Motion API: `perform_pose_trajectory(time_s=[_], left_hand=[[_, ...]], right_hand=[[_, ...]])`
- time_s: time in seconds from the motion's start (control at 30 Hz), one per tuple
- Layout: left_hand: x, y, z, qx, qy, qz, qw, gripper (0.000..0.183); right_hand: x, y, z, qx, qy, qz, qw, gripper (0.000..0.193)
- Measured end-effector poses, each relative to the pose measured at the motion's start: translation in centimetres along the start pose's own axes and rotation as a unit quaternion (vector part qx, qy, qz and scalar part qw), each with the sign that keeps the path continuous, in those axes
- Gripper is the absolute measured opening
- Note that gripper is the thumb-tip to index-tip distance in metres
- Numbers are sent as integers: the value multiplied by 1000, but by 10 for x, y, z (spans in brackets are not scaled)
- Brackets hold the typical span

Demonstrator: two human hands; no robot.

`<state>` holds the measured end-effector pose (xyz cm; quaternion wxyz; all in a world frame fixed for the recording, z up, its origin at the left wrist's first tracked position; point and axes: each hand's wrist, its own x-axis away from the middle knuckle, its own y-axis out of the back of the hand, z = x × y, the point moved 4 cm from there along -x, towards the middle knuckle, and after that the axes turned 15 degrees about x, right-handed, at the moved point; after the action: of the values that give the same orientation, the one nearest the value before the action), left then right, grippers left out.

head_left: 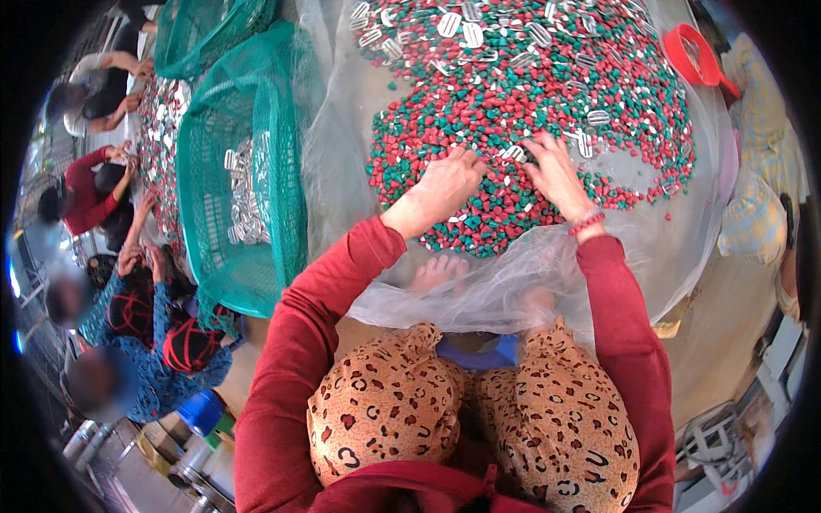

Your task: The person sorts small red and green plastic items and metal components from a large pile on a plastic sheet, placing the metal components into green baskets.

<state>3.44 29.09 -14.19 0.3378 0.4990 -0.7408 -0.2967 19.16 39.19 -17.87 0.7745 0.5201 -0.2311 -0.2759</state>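
Observation:
A wide heap of small red, green and white pebble-like pieces (462, 224) lies on a sheet in front of me. Scattered among them are flat silvery slotted buckles (473, 35). My right hand (558, 178), with a red bead bracelet on its wrist, has its thumb and fingertips at one slotted buckle (513, 154) over the heap. Close by on the left, the fingers of my left hand (445, 190) are curled together at the pieces. Whatever may be between its fingertips is hidden.
At left stands a green mesh-lined basket (192, 184) with silvery buckles inside; another green basket (171, 43) is beyond. A red scoop (691, 56) lies at the far right. Translucent netting (505, 286) edges the heap. Other people work along the left.

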Motion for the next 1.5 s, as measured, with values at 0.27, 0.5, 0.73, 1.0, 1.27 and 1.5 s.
perform_pose_trajectory(time_s=[0.27, 0.5, 0.73, 1.0, 1.27, 1.5], left_hand=[[-4, 16, 15, 100, 121, -57, 986, 15], [22, -1, -12, 606, 145, 114, 774, 20], [3, -83, 4, 756, 171, 224, 590, 25], [-27, -25, 76, 760, 204, -63, 613, 28], [-50, 14, 19, 533, 181, 60, 825, 42], [-115, -39, -23, -65, 63, -8, 996, 26]], right_hand=[[-22, -25, 31, 94, 58, 103, 989, 43], [-23, -23, 43, 149, 21, 133, 980, 22], [-17, -16, -32, -257, -211, 107, 937, 15], [-7, 27, -19, -524, -257, 97, 806, 15], [12, 42, -30, -564, -242, 13, 790, 30], [32, 69, -69, -444, -277, -55, 850, 43]])
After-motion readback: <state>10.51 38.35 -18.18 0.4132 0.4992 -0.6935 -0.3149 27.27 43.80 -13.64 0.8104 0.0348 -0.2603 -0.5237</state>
